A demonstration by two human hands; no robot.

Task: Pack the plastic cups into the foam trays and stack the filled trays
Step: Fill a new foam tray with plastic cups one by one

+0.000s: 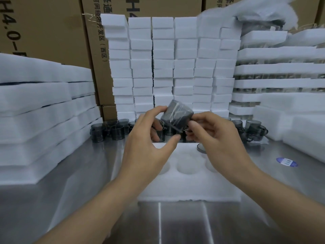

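Observation:
A smoky grey plastic cup [176, 115] is held tilted above the white foam tray [190, 184], which lies on the steel table in front of me. My left hand [151, 143] pinches the cup from the left, fingers at its top edge and thumb beneath. My right hand [212, 136] pinches its lower right side. The tray shows round empty pockets [187, 164]. One cup [202, 147] sits in a pocket at the tray's far right. Several loose grey cups [112, 130] stand in a row behind the tray.
Stacks of foam sheets [35, 124] rise on the left. A wall of white foam blocks [168, 67] stands behind the cups, with cardboard boxes [52, 32] behind it. Filled trays are stacked at the right [281, 71]. A blue sticker [286, 162] lies on the table.

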